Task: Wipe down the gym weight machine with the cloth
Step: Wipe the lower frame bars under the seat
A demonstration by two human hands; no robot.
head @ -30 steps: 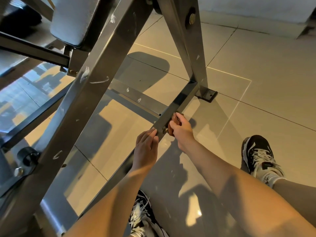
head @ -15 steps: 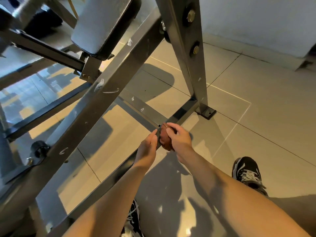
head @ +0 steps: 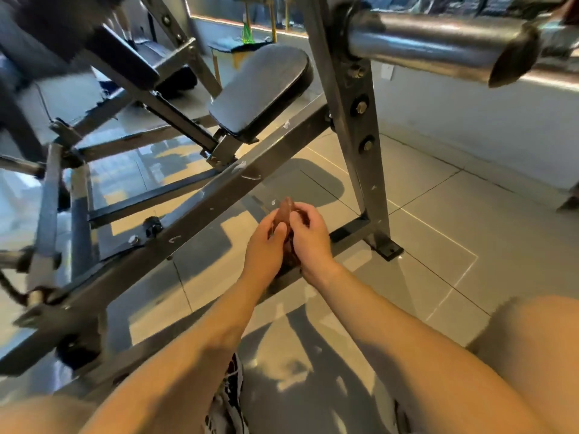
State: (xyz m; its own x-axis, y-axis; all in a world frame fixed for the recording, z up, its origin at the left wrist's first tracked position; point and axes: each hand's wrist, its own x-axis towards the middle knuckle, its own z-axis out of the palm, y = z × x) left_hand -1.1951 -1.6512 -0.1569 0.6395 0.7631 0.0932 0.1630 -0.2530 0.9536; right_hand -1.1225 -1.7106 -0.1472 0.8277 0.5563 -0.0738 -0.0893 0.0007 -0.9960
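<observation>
A small brown cloth (head: 285, 214) is bunched between both hands, its tip sticking up above my fingers. My left hand (head: 265, 244) and my right hand (head: 310, 238) both grip it, held together above the low floor bar (head: 351, 234) of the grey steel weight machine. The machine's long slanted beam (head: 194, 214) runs from lower left to upper right just left of my hands. Its upright post (head: 354, 120) stands behind them. A black padded seat (head: 260, 89) sits above the beam.
A thick steel weight peg (head: 438, 42) juts out at the top right near head height. The post's foot plate (head: 387, 250) is bolted on the tiled floor (head: 454, 214). My shoe (head: 230, 399) shows below my arms. More frame tubes crowd the left side.
The view has tilted up, bringing the seat pad and weight peg into sight. Both hands have come off the low bar and closed together on the cloth.
</observation>
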